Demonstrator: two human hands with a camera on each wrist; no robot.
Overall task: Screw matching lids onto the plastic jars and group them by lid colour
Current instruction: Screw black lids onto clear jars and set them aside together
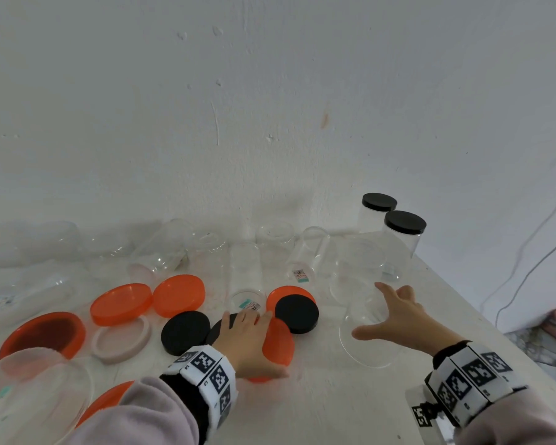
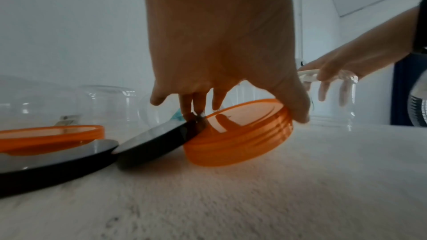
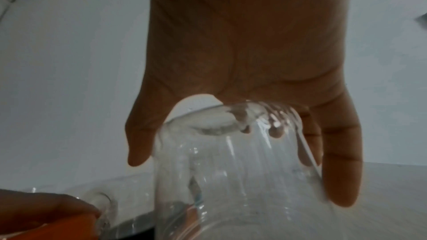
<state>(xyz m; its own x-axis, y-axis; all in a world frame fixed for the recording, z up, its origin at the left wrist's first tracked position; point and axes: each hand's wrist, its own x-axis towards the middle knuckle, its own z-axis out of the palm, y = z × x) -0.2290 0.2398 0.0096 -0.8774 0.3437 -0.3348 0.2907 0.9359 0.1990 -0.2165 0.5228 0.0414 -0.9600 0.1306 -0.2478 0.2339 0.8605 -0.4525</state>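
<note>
My left hand [image 1: 254, 335] grips an orange lid [image 1: 278, 343] and holds it tilted on its edge on the white table. In the left wrist view the thumb sits on the right rim of this orange lid [image 2: 240, 134], and the fingers [image 2: 196, 105] are on its left rim beside a leaning black lid [image 2: 152, 145]. My right hand [image 1: 379, 311] reaches from above round the top of a clear open jar [image 1: 363, 284] standing to the right. The right wrist view shows its thumb and fingers [image 3: 342, 180] curled round the jar [image 3: 231, 207].
Two black lids [image 1: 185, 332] [image 1: 296, 313], several orange lids [image 1: 121, 303] and a pale pink lid [image 1: 121, 345] lie left of my hands. Several clear jars [image 1: 244, 271] lie along the wall. Two black-lidded jars [image 1: 405, 232] stand at the back right, near the table edge [image 1: 482, 319].
</note>
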